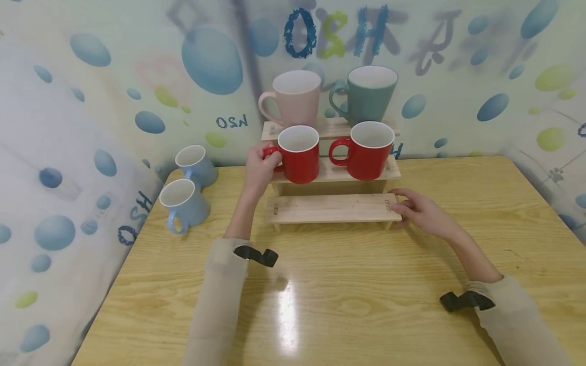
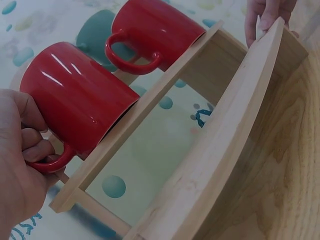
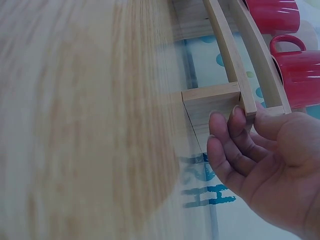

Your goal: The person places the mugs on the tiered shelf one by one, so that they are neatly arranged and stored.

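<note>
Two red mugs (image 1: 299,162) (image 1: 370,152) stand on the wooden rack's middle shelf (image 1: 324,175) in the head view, the left one held by the left hand (image 1: 259,170); left wrist view: fingers curl round its handle (image 2: 60,162), tips partly hidden, the right hold for probably stiff, slippery, breakable ceramic; right wrist view: the right hand (image 3: 270,155) pinches the bottom shelf's (image 3: 227,45) end, both mugs cut off
</note>
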`<state>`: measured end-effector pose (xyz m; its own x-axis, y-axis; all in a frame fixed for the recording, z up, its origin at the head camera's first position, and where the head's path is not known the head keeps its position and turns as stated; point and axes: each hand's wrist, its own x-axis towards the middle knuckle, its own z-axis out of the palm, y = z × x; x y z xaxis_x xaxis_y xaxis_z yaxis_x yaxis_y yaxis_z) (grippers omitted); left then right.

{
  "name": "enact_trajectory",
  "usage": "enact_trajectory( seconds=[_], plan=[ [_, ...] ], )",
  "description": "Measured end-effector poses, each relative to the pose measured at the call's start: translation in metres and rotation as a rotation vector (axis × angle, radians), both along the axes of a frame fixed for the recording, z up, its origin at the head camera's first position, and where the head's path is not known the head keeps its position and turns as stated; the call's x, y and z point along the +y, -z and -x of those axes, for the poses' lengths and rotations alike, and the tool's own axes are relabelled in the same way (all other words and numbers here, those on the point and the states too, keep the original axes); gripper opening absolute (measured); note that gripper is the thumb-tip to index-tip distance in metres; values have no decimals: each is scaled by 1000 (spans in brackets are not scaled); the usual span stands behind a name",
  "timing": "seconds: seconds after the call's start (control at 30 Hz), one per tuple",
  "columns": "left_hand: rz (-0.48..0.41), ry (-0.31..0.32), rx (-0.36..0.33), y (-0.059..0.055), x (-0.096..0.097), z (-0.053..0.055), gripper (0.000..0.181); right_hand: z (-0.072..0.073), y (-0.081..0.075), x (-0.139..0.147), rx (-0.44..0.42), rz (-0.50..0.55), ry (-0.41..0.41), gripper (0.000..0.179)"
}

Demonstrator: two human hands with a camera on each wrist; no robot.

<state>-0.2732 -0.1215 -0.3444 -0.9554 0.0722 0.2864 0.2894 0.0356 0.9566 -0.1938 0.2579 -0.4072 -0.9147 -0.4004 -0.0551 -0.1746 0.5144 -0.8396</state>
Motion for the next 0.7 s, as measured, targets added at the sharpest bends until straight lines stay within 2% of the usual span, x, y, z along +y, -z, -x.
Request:
enact_trajectory(
  seconds=[0.27, 0.53, 0.7],
  plan=[
    [30, -6, 66, 2, -1, 9, 22, 2, 0, -1, -9, 10, -5, 53],
    [9, 7, 82, 3, -2, 14, 25, 1, -1, -1, -12, 14, -7, 53],
    [14, 15, 73, 4, -3, 13, 22, 0, 1, 1, -17, 3, 1, 54]
  ],
)
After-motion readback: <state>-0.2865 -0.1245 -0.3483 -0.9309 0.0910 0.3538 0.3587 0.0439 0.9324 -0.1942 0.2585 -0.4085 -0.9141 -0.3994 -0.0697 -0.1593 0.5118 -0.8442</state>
